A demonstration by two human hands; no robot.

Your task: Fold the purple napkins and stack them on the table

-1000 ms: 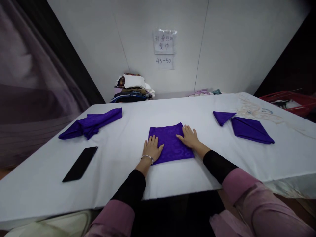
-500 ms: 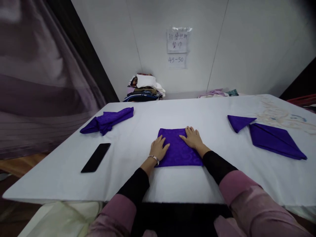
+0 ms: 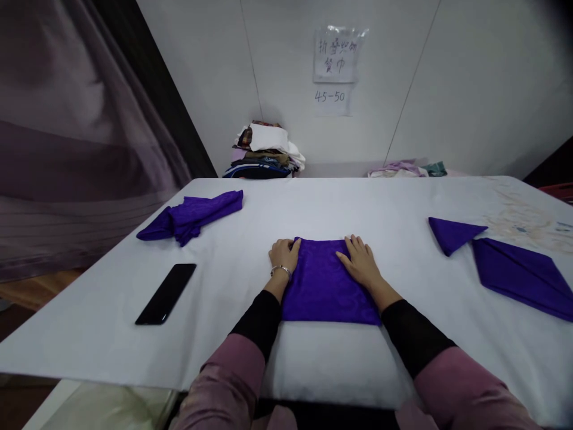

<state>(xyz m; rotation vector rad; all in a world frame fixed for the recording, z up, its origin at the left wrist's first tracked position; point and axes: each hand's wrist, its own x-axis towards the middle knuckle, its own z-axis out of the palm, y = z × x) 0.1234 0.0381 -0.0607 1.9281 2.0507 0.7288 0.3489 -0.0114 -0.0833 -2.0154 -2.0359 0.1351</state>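
Note:
A purple napkin point(image 3: 329, 286), folded to a rough square with a faint woven pattern, lies flat on the white tablecloth in front of me. My left hand point(image 3: 285, 254) is at its far left corner. The thumb rests along the left edge and the other fingers curl together beside it, seeming to pinch that corner; their tips are partly hidden. On the far right part of the napkin lies my right hand point(image 3: 360, 263), fingers stretched out and flat, pressing the cloth.
A black phone point(image 3: 166, 294) and a loosely folded purple cloth point(image 3: 192, 216) lie to the left. On the right are a small purple triangle of cloth point(image 3: 454, 234) and a larger folded purple cloth point(image 3: 521, 275). Stacked clothes point(image 3: 264, 152) stand beyond the table's far edge.
My left hand has shifted from lying on the napkin to its far left corner, its fingers now curled. The right hand stays flat near the far right corner. The view has shifted slightly.

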